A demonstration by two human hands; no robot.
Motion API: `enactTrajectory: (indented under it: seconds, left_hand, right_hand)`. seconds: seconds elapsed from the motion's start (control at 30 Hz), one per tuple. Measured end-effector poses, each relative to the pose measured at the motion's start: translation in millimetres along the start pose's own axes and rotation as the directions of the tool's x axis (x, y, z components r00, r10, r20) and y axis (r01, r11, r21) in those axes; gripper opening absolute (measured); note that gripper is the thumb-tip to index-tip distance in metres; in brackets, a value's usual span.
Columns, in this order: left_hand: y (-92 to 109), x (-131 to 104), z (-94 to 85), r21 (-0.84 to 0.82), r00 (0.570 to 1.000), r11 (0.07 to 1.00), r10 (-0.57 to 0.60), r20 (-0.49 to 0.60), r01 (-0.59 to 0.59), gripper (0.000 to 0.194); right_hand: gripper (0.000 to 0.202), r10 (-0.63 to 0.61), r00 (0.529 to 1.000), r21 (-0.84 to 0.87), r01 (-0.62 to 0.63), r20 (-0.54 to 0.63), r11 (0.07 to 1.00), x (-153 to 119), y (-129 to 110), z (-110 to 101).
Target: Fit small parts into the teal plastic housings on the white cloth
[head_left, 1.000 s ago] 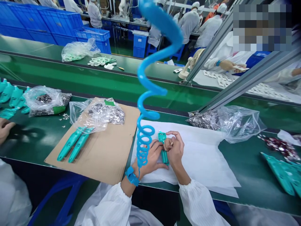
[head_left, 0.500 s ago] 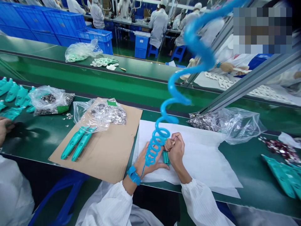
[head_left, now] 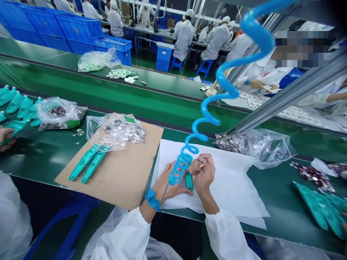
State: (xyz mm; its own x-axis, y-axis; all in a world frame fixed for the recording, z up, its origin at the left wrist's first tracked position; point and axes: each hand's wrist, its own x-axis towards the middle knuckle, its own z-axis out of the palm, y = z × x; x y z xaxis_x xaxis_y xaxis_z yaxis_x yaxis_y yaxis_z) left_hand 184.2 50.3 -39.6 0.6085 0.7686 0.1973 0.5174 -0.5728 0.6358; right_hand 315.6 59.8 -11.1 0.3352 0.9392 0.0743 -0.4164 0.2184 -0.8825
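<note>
On the white sheet (head_left: pixel 230 191), my left hand (head_left: pixel 169 182) holds a teal plastic casing (head_left: pixel 189 181); its thumb lies at the near end, and the fingers hide much of the piece. Around that wrist is a blue strap (head_left: pixel 153 200), joined to a blue coiled cord (head_left: pixel 206 117) that hangs across the view. Just above the casing is my right hand (head_left: pixel 204 173), closed in a pinch. A small pale tip, like a thin stick, shows between its fingers. Two more teal casings (head_left: pixel 90 164) lie side by side on the cardboard (head_left: pixel 130 177) to the left.
Bags of small shiny parts (head_left: pixel 132 131) (head_left: pixel 235 142) (head_left: pixel 61 113) stand along the bench's back edge. Dark red pieces (head_left: pixel 314 175) and teal casings (head_left: pixel 320 207) lie at right. A co-worker's hand (head_left: pixel 7 137) holds a teal piece at far left. A metal post (head_left: pixel 284 88) slants across the right.
The view has shifted slightly, and the coiled cord has swung to the right. Both my hands stay at the same casing. The co-worker's hand at left has lifted a teal piece a little.
</note>
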Motion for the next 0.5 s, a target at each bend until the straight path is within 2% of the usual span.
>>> enactTrajectory:
  seconds: [0.13,0.3,0.5]
  left_hand:
    - [-2,0,2.6,0.016,0.999,1.000,0.027,-0.017,-0.027,0.071]
    - [-6,-1,7.8,-0.036,1.000,0.999,-0.009,-0.028,0.008,0.076]
    - [-2,0,4.9,-0.017,0.998,1.000,-0.003,-0.056,0.002,0.085]
  right_hand:
    - [0.015,0.005,1.000,-0.055,-0.005,0.002,0.998,-4,10,2]
    - [0.021,0.014,1.000,-0.177,-0.017,-0.020,0.984,-6,13,2]
    - [0.025,0.001,1.000,-0.214,-0.002,-0.004,0.977,-7,16,0]
